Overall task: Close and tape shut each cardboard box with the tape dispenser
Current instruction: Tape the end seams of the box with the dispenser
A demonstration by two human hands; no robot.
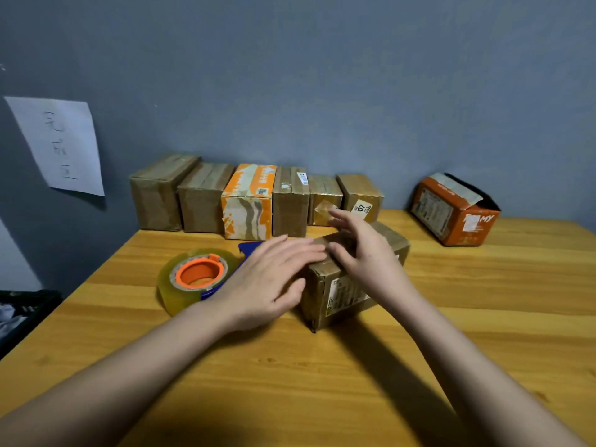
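A small brown cardboard box (342,291) with a printed label on its side sits mid-table, flaps down. My left hand (267,282) lies flat over its left top edge, fingers straight. My right hand (361,250) rests on the box top with fingers spread. The tape dispenser (196,279), a yellowish roll on an orange hub with a blue frame, lies on the table just left of the box, partly behind my left hand.
Several closed boxes (248,201) stand in a row against the grey wall. An orange box (454,209) with an open flap lies tilted at the back right. A paper sheet (61,146) hangs on the wall. The wooden table (322,382) spreads around them.
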